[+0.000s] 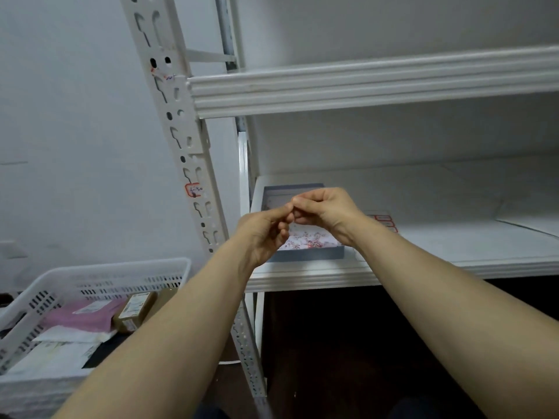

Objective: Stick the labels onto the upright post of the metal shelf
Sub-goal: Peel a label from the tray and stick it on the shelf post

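1. Head view: one red-edged label (193, 189) is stuck on the front face of the slotted white post (181, 137), below the upper shelf beam (363, 86); a second, smaller scrap of label (165, 74) sits higher up where that beam meets the post.
2. More labels on a sheet (384, 221) lie flat on the lower shelf (453, 237), just right of the right wrist.
3. Left hand (266, 234) and right hand (325, 211) meet fingertip to fingertip in front of the shelf, pinched narrow; what is between them is too small to tell.
4. Behind the hands a shallow grey box (308, 252) with floral paper rests on the lower shelf.
5. At lower left stands a white basket (99, 275) holding parcels (136, 309).
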Demonstrator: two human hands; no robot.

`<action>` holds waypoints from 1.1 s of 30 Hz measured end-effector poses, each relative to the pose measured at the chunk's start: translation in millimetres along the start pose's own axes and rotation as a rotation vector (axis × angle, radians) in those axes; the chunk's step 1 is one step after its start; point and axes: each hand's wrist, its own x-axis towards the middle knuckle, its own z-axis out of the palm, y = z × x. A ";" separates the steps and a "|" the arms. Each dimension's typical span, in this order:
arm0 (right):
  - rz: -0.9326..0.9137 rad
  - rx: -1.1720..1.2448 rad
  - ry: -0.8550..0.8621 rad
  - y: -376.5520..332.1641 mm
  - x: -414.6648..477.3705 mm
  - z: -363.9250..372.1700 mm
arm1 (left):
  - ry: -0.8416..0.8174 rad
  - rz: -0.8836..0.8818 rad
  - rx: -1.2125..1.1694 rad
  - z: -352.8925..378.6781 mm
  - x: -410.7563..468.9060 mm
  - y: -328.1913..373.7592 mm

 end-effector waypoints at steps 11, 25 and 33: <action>0.050 -0.347 0.179 20.0 25.8 -25.4 | 0.239 0.089 0.276 18.4 37.8 -7.6; 0.107 -0.887 0.194 41.0 57.0 -35.6 | 0.290 0.137 0.500 9.9 63.5 -17.2; 0.212 -0.635 0.236 42.6 59.4 -39.1 | 0.290 0.143 0.522 7.1 65.1 -15.5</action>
